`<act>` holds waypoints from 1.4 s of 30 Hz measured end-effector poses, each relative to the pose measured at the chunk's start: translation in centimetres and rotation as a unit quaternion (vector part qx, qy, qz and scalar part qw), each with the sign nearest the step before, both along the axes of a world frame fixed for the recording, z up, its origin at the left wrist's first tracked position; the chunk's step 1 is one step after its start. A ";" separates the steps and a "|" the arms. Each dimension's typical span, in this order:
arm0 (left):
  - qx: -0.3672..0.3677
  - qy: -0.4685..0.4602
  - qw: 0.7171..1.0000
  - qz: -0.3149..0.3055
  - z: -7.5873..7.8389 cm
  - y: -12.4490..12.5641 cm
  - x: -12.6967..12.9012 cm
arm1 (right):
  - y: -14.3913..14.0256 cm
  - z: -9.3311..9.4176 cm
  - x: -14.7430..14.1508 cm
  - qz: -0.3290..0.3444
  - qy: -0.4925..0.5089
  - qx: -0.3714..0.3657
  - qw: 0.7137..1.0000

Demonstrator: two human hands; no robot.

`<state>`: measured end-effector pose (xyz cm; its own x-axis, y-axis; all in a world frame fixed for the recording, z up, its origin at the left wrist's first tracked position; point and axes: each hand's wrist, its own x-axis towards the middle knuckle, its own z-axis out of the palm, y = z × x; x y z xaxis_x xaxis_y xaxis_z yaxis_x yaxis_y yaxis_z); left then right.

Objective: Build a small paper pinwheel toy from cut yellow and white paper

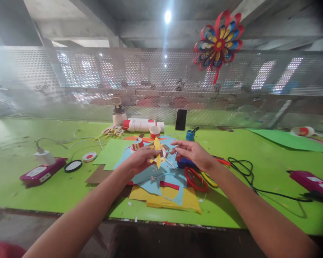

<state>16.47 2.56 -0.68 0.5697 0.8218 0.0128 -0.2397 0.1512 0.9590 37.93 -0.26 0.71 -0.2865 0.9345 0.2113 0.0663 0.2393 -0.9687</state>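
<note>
Left hand [140, 160], pinched yellow paper strip [157, 153]

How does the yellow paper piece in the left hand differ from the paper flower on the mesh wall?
The yellow piece is one colour; the flower mixes red, blue and yellow. The piece is a single narrow folded strip; the flower is a full ring of many looped petals. The piece is pinched by the left hand over the table; the flower hangs high on the mesh wall. Both appear to be coloured craft paper.
</note>
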 end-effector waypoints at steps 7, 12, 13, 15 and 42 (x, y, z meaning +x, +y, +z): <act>0.005 -0.044 0.997 -0.056 0.7 -0.8 0.2 | -0.2 -0.1 -0.1 0.081 0.071 -0.060 0.992; -0.001 -0.042 0.995 -0.088 0.5 -1.2 0.6 | -0.6 -0.1 -0.6 0.088 0.083 -0.083 0.989; -0.002 -0.039 0.995 -0.089 0.3 -1.1 0.6 | -0.6 -0.1 -0.6 0.087 0.083 -0.083 0.989; -0.004 -0.028 0.995 -0.095 0.0 -1.1 0.7 | -0.7 0.0 -0.7 0.085 0.080 -0.083 0.990; 0.113 0.251 0.953 -0.128 0.2 -0.6 0.5 | 5.5 -0.2 9.3 -0.433 -0.006 -0.018 0.901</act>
<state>17.00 1.96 -0.52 0.7317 0.6638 -0.1550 0.2758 -0.0803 0.9578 47.20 5.26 0.56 0.5515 0.8150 0.1779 0.2238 0.0609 -0.9727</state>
